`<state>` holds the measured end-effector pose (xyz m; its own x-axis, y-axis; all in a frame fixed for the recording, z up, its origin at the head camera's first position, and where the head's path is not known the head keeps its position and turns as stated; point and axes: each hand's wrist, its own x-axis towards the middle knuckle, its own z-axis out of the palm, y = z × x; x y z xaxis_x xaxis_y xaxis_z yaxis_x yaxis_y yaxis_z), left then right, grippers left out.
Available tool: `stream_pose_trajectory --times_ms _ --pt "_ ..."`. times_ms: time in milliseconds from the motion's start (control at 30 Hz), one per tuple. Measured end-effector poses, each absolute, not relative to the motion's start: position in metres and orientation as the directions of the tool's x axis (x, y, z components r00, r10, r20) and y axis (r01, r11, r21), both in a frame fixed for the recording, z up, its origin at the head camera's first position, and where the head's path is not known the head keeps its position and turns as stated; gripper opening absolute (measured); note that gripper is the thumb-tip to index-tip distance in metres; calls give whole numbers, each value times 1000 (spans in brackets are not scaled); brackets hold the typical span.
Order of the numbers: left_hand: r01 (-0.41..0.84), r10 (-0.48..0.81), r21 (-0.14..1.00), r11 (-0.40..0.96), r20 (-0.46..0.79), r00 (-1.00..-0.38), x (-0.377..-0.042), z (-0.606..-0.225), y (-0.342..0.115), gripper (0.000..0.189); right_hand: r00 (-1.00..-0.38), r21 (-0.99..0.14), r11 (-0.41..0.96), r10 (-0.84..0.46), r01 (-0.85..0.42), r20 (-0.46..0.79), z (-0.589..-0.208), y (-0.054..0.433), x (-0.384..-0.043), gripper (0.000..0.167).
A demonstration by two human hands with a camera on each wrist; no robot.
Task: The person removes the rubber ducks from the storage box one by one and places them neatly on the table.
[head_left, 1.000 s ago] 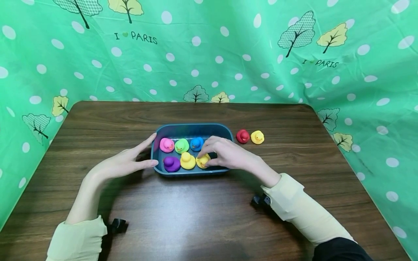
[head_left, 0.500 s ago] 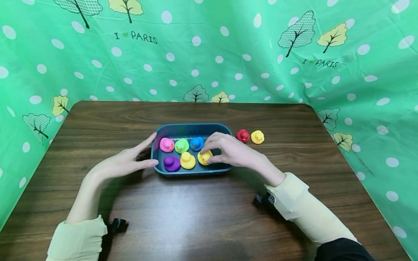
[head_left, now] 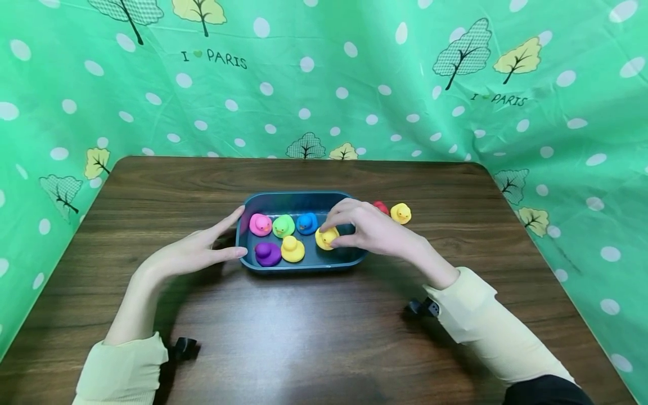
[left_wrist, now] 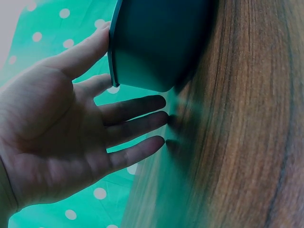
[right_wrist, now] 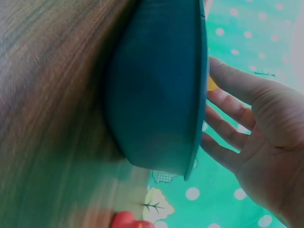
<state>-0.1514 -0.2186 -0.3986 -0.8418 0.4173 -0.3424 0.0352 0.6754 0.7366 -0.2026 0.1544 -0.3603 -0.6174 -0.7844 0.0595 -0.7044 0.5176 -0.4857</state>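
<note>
A dark blue tray (head_left: pixel 298 269) on the table holds several small rubber ducks. Its back row has a pink duck (head_left: pixel 260 224), a green duck (head_left: pixel 283 226) and a blue duck (head_left: pixel 306 223). In front of them are a purple duck (head_left: pixel 268 254) and a yellow duck (head_left: pixel 292 249). My right hand (head_left: pixel 372 228) pinches another yellow duck (head_left: pixel 325 238) between thumb and fingers, over the tray's right half. In the right wrist view the tray wall hides most of it. With fingers spread, my left hand (head_left: pixel 197 250) touches the tray's left rim with thumb and index finger.
To the right of the tray, a red duck (head_left: pixel 381 207) is partly hidden by my right hand. Beside it sits one more yellow duck (head_left: pixel 401 214). Behind the wooden table (head_left: pixel 324 337) hangs a green dotted cloth (head_left: pixel 324 79).
My right hand has moved right and slightly up in the head view with the pinched yellow duck, away from the other yellow duck in the tray. The left hand stays at the rim.
</note>
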Motion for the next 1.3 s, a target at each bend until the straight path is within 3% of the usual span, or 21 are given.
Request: stream_pose_trajectory --times_ms 600,1300 --pt "51 420 732 679 -331 -845 -153 -400 -219 90 -667 -431 573 -740 -696 93 -333 172 -197 33" --pt "38 419 741 671 -336 -844 -153 -399 -221 91 -646 -399 550 -747 -734 160 -320 195 -204 32"
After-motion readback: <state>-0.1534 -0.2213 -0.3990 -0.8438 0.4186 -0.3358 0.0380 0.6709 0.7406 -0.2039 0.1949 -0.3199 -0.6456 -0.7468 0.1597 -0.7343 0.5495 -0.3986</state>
